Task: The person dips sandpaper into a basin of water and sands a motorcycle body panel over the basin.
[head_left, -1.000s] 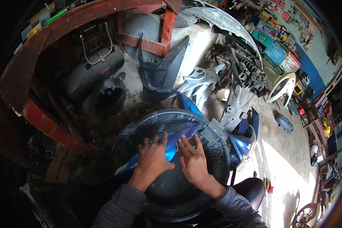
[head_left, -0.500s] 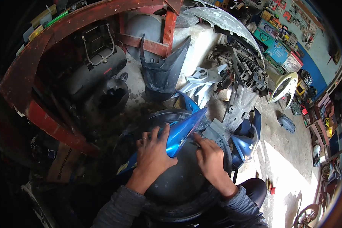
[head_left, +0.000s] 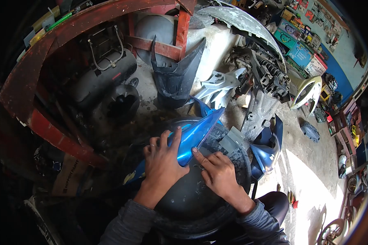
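Note:
A glossy blue motorcycle body panel [head_left: 189, 141] lies slantwise over a round black basin [head_left: 247, 169], its pointed end up and to the right. My left hand [head_left: 162, 173] grips the panel from the left, fingers spread over its top and thumb along the near edge. My right hand [head_left: 221, 173] is at the panel's right edge, one fingertip pressed against it and the other fingers curled. Whatever those curled fingers may hold is hidden. Just beyond this hand, a flat grey piece [head_left: 234, 141] rests at the basin's far right side.
Another blue panel [head_left: 266, 153] stands on the floor right of the basin. Beyond it are a black fairing piece [head_left: 173, 79], pale grey panels [head_left: 221, 87] and a motorcycle frame with a spring [head_left: 270, 71]. A red bench [head_left: 61, 132] and dark tank [head_left: 106, 75] occupy the left.
My right hand has slid left and slightly down along the panel's edge, its fingertip now nearer my left thumb. My left hand keeps its hold, and the panel has barely shifted.

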Demonstrator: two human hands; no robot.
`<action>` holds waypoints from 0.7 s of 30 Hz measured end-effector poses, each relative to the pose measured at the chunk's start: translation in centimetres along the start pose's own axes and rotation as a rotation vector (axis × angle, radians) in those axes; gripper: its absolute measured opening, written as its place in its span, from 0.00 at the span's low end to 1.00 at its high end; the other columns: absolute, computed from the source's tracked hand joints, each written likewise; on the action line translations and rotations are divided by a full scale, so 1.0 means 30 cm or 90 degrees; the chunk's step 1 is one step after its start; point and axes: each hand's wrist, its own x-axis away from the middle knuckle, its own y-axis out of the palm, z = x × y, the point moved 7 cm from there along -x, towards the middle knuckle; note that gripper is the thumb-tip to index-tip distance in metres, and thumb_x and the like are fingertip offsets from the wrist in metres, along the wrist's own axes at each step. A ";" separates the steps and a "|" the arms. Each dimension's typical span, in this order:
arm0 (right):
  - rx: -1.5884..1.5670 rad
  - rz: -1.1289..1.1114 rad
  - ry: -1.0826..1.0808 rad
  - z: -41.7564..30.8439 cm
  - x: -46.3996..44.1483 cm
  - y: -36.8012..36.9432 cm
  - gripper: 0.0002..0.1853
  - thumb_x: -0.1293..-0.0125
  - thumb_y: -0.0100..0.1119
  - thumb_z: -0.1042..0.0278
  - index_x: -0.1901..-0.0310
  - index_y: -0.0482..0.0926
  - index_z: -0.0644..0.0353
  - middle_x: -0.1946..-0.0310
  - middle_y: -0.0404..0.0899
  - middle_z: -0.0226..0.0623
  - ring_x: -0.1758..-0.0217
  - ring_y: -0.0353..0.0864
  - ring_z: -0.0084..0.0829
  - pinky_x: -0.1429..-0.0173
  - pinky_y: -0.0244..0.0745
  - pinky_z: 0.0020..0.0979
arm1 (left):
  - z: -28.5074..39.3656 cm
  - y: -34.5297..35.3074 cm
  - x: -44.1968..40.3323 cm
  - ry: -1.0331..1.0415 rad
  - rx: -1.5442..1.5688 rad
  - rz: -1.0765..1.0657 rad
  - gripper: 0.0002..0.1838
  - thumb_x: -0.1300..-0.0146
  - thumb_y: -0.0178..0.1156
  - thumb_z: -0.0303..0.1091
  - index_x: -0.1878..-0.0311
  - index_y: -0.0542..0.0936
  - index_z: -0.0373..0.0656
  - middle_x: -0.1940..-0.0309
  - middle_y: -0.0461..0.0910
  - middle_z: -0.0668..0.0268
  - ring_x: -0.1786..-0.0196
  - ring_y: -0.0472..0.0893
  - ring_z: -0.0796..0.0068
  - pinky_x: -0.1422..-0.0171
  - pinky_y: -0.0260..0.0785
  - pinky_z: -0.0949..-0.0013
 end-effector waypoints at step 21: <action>-0.869 0.091 0.531 0.241 0.042 0.092 0.05 0.29 0.63 0.78 0.59 0.75 0.61 0.57 0.89 0.45 0.56 0.90 0.32 0.46 0.87 0.34 | 0.016 0.037 0.012 -0.049 0.005 -0.112 0.64 0.59 0.84 0.47 0.15 0.61 0.56 0.30 0.69 0.52 0.31 0.71 0.42 0.30 0.66 0.37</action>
